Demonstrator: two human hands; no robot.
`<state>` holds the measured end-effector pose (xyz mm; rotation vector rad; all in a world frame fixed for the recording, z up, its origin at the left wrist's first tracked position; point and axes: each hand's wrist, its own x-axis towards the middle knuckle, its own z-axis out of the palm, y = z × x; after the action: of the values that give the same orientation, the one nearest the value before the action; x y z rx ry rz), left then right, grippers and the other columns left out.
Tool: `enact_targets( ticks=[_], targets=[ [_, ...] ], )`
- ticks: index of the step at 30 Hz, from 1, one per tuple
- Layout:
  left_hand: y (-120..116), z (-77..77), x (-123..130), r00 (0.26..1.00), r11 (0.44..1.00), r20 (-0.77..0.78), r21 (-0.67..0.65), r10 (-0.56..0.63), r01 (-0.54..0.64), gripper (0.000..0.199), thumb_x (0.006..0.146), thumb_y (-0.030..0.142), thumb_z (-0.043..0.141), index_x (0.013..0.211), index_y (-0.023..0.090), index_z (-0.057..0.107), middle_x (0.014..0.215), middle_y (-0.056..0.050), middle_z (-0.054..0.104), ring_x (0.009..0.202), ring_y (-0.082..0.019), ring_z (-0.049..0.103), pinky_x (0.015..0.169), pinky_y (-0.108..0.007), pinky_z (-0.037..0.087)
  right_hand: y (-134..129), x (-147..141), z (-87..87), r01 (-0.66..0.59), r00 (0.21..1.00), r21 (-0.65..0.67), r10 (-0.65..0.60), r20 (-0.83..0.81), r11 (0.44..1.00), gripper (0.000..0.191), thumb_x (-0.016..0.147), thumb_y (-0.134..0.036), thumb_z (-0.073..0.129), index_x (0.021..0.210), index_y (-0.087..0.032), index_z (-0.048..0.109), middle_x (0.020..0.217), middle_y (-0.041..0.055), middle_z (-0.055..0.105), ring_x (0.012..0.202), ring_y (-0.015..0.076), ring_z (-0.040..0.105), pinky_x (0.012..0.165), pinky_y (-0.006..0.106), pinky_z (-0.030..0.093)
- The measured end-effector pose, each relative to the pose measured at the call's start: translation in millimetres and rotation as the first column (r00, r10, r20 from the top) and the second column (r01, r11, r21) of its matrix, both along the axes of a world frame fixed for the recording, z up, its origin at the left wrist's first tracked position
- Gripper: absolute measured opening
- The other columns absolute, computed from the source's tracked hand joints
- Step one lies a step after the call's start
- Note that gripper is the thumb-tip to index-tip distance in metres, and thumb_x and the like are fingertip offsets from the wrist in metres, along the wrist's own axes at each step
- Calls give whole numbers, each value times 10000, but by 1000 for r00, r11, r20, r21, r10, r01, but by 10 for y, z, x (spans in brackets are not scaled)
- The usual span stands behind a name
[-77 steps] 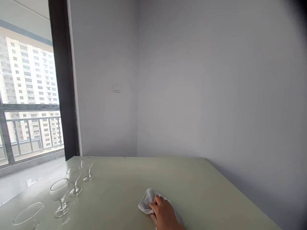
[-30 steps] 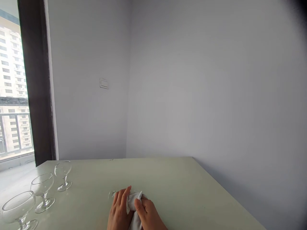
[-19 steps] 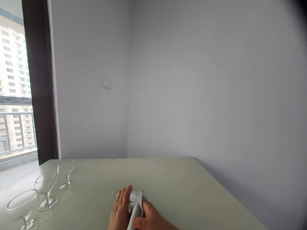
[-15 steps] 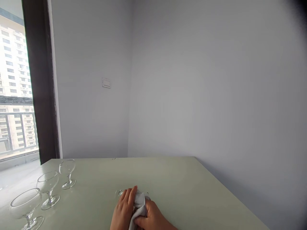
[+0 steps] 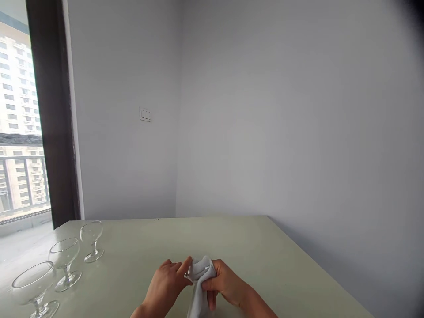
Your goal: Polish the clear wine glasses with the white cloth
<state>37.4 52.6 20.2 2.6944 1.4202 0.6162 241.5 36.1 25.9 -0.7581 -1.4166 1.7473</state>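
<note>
A pale grey cloth [image 5: 198, 295] is bunched between my hands, low in the middle of the view. My right hand [image 5: 228, 282] is closed on it, thumb on top, and its lower end hangs down in front. My left hand [image 5: 167, 285] is closed at the left side of the bundle, holding a stemmed glass [image 5: 188, 275]. Only a small glint of that glass shows; cloth and fingers hide the rest.
Three clear stemmed glasses stand upright in a row on the table's left side: a near one [image 5: 35, 287], a middle one [image 5: 65, 260] and a far one [image 5: 92, 238]. The pale green table [image 5: 281, 265] meets grey walls behind. A window [image 5: 23, 119] is at left.
My hands have moved apart somewhat, the right one shifting rightward with the cloth. The glass's foot, visible left of my left hand before, is now hidden.
</note>
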Motion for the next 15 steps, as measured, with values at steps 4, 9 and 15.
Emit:
enact_targets(
  ticks=[4,9,15],
  targets=[
    [-44,132,19,981,864,170,-476,-93,164,221,800,292,554,1005,217,591,610,35,649,471,-119,561,442,-190,383,6,204,117,-208,955,15,199,220,978,244,584,-227,774,771,-100,682,638,19,666,410,86,589,403,156,462],
    [-97,222,70,973,903,221,-400,-68,154,249,840,337,495,1016,194,599,862,-41,680,765,-203,630,660,-291,471,55,260,149,-126,988,10,124,90,992,282,585,-247,786,776,-67,683,577,42,660,405,143,608,386,206,478],
    [-72,130,158,999,959,-20,281,-28,33,371,863,157,443,1213,250,525,861,-44,665,786,-228,596,803,-424,416,129,154,105,68,992,-13,-69,-103,998,391,652,-437,718,831,-97,648,613,22,648,351,97,559,315,169,411]
  ],
)
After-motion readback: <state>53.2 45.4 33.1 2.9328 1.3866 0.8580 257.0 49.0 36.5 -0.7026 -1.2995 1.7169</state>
